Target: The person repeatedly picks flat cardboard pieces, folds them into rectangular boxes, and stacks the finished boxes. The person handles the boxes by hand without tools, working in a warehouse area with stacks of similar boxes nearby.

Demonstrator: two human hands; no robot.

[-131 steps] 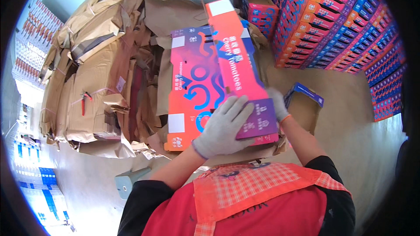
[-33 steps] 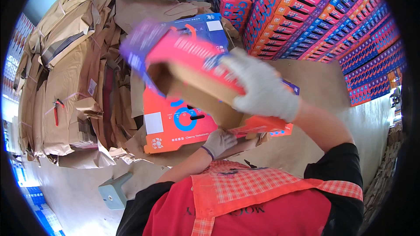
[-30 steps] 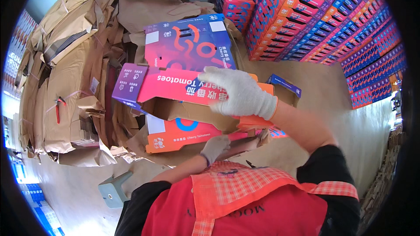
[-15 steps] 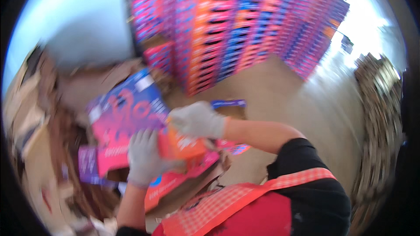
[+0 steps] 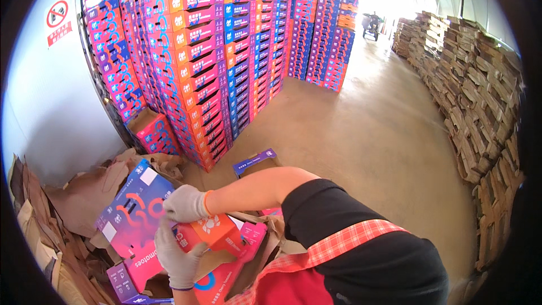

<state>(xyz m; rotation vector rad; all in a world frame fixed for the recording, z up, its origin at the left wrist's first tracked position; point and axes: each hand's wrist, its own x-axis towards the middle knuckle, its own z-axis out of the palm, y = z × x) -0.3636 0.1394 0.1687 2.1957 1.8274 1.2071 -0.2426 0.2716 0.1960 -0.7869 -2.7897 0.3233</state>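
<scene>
In front of me a partly folded printed carton [image 5: 132, 223], blue, purple and pink with an orange end panel, lies tilted on other cardboard. My right hand [image 5: 187, 203], in a pale knitted glove, has its fingers curled and closed at the carton's upper edge, above the orange panel. Just below it, my gloved left hand [image 5: 179, 255] lies against the carton. Its fingers stretch toward the right hand, with the thumb held apart. A red carton piece [image 5: 220, 279] shows beneath the orange panel, partly covered by my left hand and apron.
Tall stacks of colourful cartons [image 5: 197, 51] rise ahead. Crumpled brown paper [image 5: 84, 203] heaps at the left by a white wall [image 5: 42, 96]. A purple-edged open carton [image 5: 254, 162] sits beyond my right arm. Brown cardboard piles [image 5: 468, 90] line the right; a vehicle [image 5: 371, 25] stands far off.
The view has swung, bringing more of the stacks and the aisle into sight. My two hands have come closer together, the left now just below the right on the carton.
</scene>
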